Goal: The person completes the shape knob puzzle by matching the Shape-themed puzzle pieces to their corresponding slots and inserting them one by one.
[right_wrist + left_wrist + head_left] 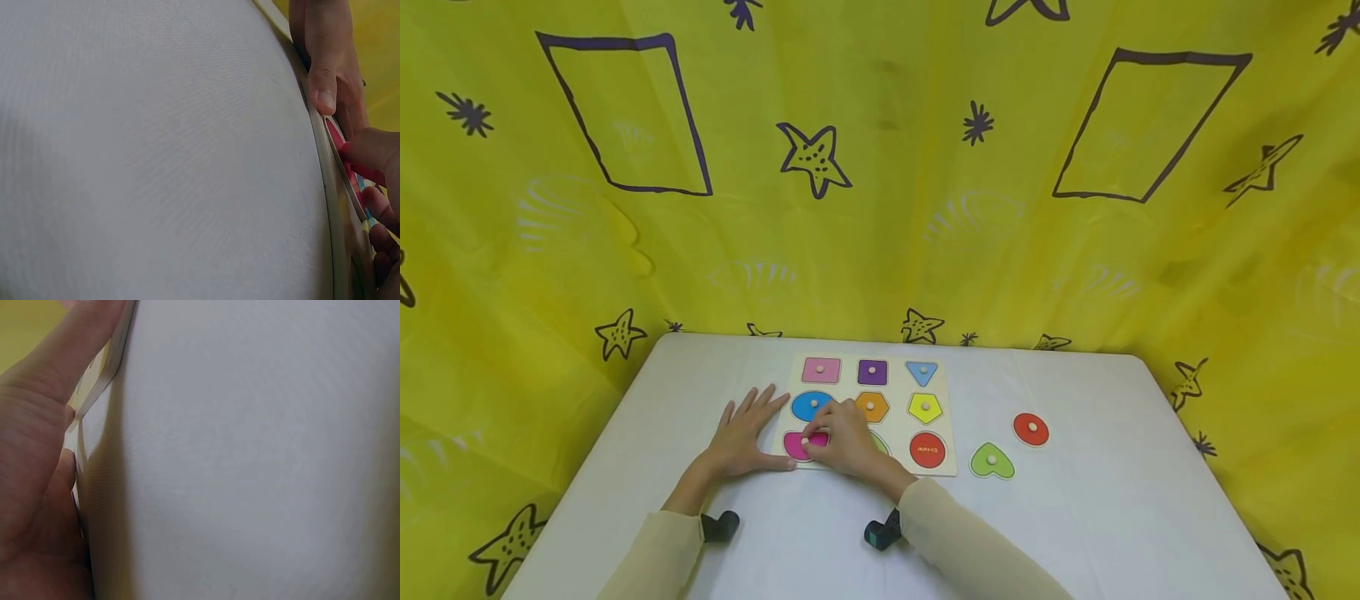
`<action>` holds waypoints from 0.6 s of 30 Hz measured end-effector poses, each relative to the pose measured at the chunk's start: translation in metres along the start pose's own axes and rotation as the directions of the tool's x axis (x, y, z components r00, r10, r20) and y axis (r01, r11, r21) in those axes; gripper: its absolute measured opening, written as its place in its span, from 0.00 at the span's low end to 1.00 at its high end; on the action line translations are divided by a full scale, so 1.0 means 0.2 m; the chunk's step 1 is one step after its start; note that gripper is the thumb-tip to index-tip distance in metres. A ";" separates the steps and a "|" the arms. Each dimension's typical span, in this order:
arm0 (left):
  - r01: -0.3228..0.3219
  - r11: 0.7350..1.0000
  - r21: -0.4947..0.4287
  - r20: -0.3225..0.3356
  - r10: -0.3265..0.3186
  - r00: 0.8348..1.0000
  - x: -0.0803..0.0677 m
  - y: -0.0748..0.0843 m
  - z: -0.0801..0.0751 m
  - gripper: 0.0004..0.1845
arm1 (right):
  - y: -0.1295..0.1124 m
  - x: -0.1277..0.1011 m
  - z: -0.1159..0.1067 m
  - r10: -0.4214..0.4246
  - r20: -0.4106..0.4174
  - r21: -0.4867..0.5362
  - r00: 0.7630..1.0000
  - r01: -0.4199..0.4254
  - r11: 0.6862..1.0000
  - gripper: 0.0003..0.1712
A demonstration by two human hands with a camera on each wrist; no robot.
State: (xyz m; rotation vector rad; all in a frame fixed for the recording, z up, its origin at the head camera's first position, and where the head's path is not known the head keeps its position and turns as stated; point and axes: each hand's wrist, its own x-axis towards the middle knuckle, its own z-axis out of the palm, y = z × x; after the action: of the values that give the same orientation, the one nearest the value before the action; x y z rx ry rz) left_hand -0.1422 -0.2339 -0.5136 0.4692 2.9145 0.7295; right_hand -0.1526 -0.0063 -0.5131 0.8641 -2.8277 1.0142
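R hand (842,437) pinches pink piece (795,444), orientation unclear.

The right hand (847,437) covers most of the pink piece (795,446) and the green piece behind it on the puzzle board (950,433). The red slot's (928,450) lettering is too small to read.

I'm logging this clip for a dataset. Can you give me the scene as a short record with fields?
Surface: white table
Board: shape puzzle board
Left hand: flat, fingers straight, steadying the board's left edge
Right hand: pinching the knob of the pink piece
Loose pieces: green heart piece, red circle piece, right of the board
Backdrop: yellow cloth
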 end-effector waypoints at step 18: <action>-0.007 1.000 -0.004 -0.001 0.007 1.000 0.00 0.01 -0.01 0.60 | -0.01 -0.01 0.00 0.021 0.004 -0.011 1.000 -0.021 1.000 0.05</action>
State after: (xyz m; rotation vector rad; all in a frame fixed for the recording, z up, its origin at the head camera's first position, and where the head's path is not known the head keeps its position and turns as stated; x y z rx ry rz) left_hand -0.1414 -0.2336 -0.5119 0.4792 2.9133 0.7367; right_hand -0.1503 -0.0068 -0.5121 0.8386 -2.8491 0.9992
